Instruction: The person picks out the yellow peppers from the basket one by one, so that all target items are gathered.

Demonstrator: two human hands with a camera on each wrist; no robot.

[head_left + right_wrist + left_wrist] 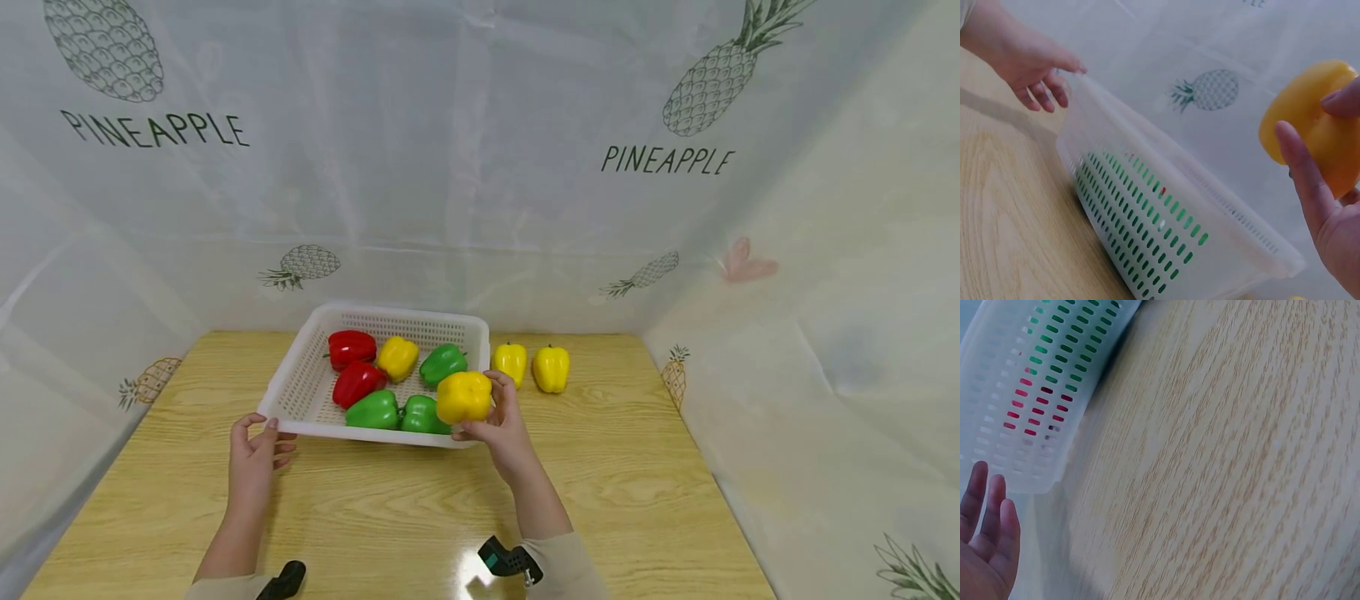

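Observation:
My right hand [510,433] grips a yellow bell pepper [463,397] between thumb and fingers, over the front right corner of a white plastic basket [315,427]. The right wrist view shows this yellow bell pepper [1310,125] up beside the basket's rim. My left hand [253,454] pinches the basket's front left corner with thumb and forefinger, the other fingers hanging loose below the rim. Inside the basket are two red bell peppers [358,384], a yellow one [398,358] and three green ones [372,410]. In the left wrist view, the left fingers [991,519] show beside the perforated basket wall [1054,369].
Two more yellow bell peppers [551,369] stand on the wooden table [390,517], right of the basket. A pale curtain [420,167] printed with pineapples hangs behind the table and along its sides. A black camera mount [510,558] is strapped at the right wrist.

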